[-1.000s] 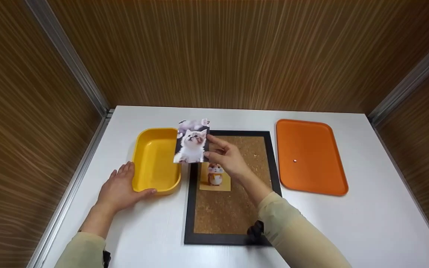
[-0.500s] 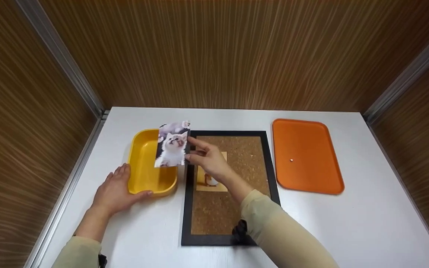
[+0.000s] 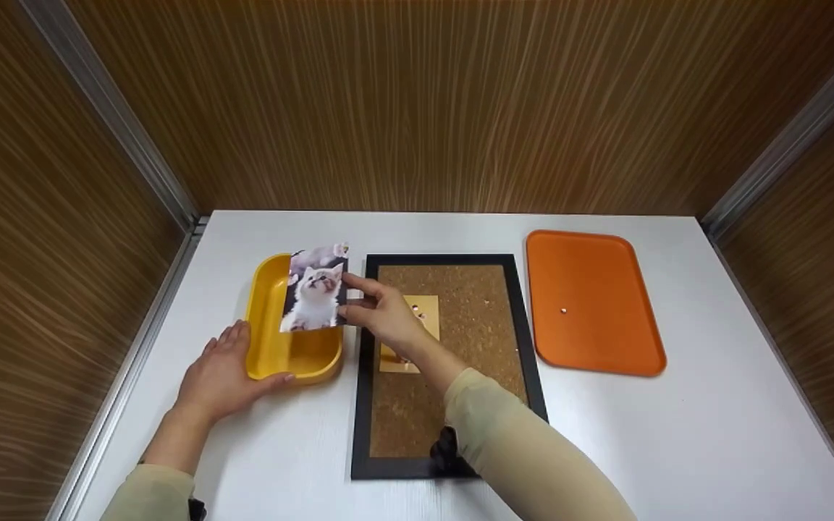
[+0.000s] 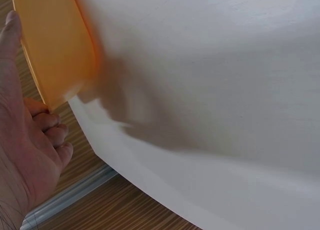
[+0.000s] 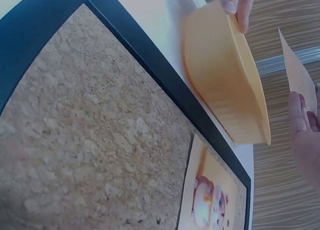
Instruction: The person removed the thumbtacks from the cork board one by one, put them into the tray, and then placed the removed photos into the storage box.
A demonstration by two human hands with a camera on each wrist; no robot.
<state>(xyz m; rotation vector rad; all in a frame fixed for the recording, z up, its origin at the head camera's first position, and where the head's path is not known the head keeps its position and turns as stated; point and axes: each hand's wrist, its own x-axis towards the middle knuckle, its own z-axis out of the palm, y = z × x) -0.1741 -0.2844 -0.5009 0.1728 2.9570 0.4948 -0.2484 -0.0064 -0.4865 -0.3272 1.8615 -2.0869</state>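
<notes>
With thumb and fingers, my right hand (image 3: 388, 318) pinches a kitten photo (image 3: 314, 289) by its right edge. The photo is held above the yellow plastic container (image 3: 261, 311); the right wrist view shows its pale back (image 5: 299, 79), apart from the rim. At the container's near left corner, my left hand (image 3: 218, 376) holds the wall, thumb along the near side and fingers on the left side. Right of the container lies a black-framed corkboard (image 3: 471, 325). On it is a hamster picture (image 5: 212, 200), partly hidden by my right hand in the head view.
An orange tray (image 3: 598, 304) lies right of the corkboard, with one tiny white object (image 3: 563, 310) on it. The white table (image 3: 714, 420) is bounded by wood-grain panels (image 3: 446, 108) at the back and both sides.
My right hand has moved left and slightly nearer with the kitten photo, from above the corkboard's left edge to above the container. The left hand has stayed at the container.
</notes>
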